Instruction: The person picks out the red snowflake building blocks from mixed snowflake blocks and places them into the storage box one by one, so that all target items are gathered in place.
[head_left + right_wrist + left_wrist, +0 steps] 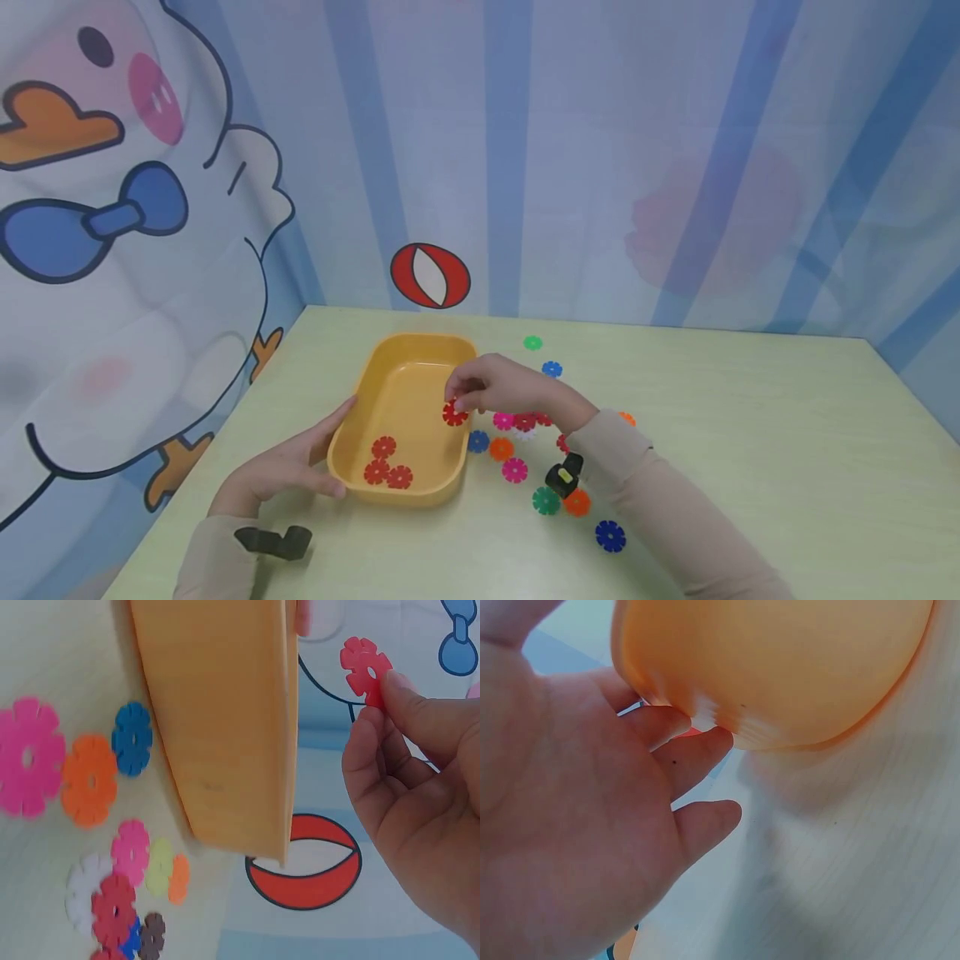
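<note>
My right hand point(498, 387) pinches a red snowflake disc point(366, 669) between thumb and fingers, over the right side of a yellow tray point(397, 497). In the right wrist view the held disc shows its notched edge and centre hole, above the level of the tray's rim. Several red discs point(384, 447) lie in the near left part of the tray. My left hand point(288, 462) rests at the tray's left side, fingers straight along the outer wall and thumb at the near corner; the left wrist view shows the fingertips point(718, 742) against that wall.
To the tray's right lie several loose discs, among them an orange one point(502, 449), a pink one point(514, 470), a green one point(546, 501) and a dark blue one point(611, 536). A light green disc point(532, 342) lies farther back. A printed curtain point(585, 167) hangs behind the table.
</note>
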A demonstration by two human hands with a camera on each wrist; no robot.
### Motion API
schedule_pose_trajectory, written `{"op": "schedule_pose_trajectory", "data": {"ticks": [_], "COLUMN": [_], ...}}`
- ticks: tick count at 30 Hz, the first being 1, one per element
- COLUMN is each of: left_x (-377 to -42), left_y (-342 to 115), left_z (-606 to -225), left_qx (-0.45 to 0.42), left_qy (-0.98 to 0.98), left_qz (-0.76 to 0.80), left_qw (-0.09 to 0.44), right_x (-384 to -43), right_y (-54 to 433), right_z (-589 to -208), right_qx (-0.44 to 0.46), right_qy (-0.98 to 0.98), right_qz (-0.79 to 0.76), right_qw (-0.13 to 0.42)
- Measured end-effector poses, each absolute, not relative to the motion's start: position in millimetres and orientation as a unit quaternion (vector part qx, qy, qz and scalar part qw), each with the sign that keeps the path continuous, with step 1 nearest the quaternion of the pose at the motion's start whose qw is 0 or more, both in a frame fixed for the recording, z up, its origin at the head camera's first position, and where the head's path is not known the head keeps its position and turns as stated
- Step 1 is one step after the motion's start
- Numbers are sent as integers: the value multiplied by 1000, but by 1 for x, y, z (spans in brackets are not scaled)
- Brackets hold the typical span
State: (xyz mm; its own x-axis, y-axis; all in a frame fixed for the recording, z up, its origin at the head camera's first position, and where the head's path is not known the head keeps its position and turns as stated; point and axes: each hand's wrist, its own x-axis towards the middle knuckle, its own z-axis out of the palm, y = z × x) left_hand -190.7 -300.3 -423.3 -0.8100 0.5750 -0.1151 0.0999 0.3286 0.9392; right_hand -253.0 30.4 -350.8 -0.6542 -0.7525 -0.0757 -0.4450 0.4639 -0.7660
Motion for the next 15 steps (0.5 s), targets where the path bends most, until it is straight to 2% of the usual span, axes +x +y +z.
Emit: {"op": "schedule_pose_trajectory", "data": {"ticks": [7,15], "left_x": [-190,-191], "left_y": [-300,-299], "left_z": [-423,-422], "left_qx": [222,219], "left_qy": [789,790], "left_qz": [530,529], "left_qw": [217,220], "right_x": [-254,-255], "right_y": [5,-21], "right_z": [-364,-379], "right_qx": [-353,-360], "right_qy": [816,807], "right_qz": [-397,-411], "right_qw": [228,225]}}
